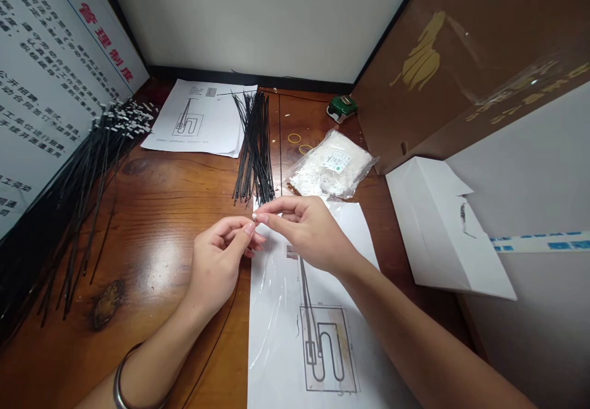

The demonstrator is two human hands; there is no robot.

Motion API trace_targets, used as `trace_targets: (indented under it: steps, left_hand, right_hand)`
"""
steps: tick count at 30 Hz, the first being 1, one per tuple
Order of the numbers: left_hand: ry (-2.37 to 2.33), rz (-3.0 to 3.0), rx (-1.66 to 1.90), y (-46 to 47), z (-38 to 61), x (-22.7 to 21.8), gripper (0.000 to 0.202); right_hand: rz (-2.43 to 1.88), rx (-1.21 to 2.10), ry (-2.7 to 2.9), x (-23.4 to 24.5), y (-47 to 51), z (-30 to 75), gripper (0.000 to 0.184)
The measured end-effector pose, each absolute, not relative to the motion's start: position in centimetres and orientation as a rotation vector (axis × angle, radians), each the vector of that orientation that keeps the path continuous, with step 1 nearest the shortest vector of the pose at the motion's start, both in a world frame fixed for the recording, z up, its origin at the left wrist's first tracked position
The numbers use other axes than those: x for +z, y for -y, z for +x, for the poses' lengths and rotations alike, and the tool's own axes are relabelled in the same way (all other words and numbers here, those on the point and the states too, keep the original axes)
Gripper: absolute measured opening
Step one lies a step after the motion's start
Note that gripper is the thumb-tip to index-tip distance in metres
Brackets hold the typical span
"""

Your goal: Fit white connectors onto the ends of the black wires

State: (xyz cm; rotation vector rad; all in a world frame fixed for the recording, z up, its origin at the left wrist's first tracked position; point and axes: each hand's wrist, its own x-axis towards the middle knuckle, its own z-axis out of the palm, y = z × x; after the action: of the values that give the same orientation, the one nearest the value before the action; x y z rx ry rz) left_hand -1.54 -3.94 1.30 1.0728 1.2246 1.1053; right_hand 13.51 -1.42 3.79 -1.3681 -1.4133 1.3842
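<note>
My left hand (221,255) pinches the end of a thin black wire (220,329), which trails down over the table towards me. In the fingertips of my right hand (304,231) is a small white connector (255,217). Both hands' fingertips meet there; whether the wire sits inside the connector is too small to tell. Beneath the hands lies a printed drawing sheet (276,335) under clear plastic. Just beyond them is a bundle of black wires (255,145). A clear bag of white connectors (332,166) rests behind my right hand.
Wires with white ends (122,120) are heaped at the left. Another drawing sheet (161,126) lies at the back. A green tape measure (342,109), yellow rubber bands (294,139) and a folded white card box (442,231) are around. A brown carton (461,59) stands at the right.
</note>
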Motion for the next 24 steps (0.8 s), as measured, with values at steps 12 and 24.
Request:
trace_targets:
  steps: [12, 24]
  left_hand:
    - [-1.240, 1.096, 1.123, 3.93, -1.50, 1.10, 0.014]
    - [-1.250, 1.093, 1.111, 4.01, -1.51, 1.24, 0.015]
  right_hand:
    - [-1.347, 1.425, 1.360, 3.80, 1.34, 13.44, 0.009]
    - [-1.370, 1.402, 1.370, 3.77, 1.40, 13.33, 0.009]
